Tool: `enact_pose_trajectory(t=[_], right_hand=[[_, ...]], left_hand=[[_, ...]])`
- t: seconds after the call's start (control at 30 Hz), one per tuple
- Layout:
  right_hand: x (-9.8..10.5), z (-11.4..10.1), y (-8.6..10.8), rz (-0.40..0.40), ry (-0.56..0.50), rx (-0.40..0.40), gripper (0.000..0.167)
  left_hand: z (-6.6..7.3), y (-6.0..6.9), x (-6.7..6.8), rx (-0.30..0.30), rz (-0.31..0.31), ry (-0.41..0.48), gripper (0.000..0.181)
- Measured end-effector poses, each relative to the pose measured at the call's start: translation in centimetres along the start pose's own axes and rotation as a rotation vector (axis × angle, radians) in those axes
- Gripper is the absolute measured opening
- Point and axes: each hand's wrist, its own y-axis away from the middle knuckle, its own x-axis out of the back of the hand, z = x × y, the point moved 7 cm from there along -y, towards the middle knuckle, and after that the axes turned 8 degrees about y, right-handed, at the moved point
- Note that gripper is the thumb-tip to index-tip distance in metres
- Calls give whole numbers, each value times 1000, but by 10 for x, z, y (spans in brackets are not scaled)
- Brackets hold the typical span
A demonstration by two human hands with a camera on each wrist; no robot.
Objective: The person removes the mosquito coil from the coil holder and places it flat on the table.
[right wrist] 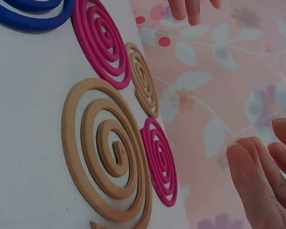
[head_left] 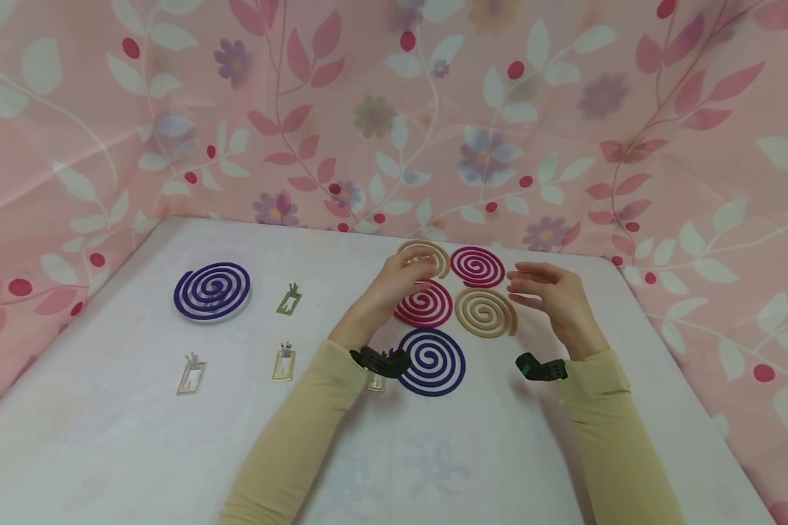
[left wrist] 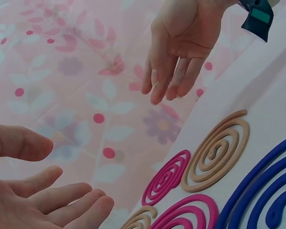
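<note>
My left hand (head_left: pixel 392 286) hovers over the left side of a group of spiral mosquito coils, fingers loosely bent and holding nothing. It partly hides a beige coil (head_left: pixel 443 257) and a pink coil (head_left: pixel 428 315). To the right of the group, my right hand (head_left: pixel 559 300) is raised with relaxed fingers, also without anything in it. Nearest to it lie another beige coil (right wrist: pixel 71 138) and a second pink coil (right wrist: pixel 161 160). A blue coil (head_left: pixel 429 356) lies at the near end of the group. Both palms face each other across the coils.
At the left, another blue coil (head_left: pixel 211 318) sits slightly raised, with metal visible beneath its centre. Several small metal coil stands lie nearby, including one stand (head_left: pixel 295 300), another (head_left: pixel 292 364) and a third (head_left: pixel 182 383). Floral cloth (head_left: pixel 381 117) hangs behind the white table (head_left: pixel 131 437).
</note>
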Motion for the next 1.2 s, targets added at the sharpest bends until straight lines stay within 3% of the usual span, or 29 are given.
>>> enact_pose_trajectory(t=[0.43,0.7,0.97,1.2], right_hand=[[-14,-12,5,-29,11,29,43],[-30,-18,4,-3,-58,56,35],[-61,-37,-2,40,26,85,38],[-99,-55,-7,13,-60,110,39]], left_hand=[[12,3,17,-33,25,4,43],[18,4,23,-32,17,-20,45],[29,14,34,-36,-16,-67,44],[39,21,50,-54,-6,-108,45]])
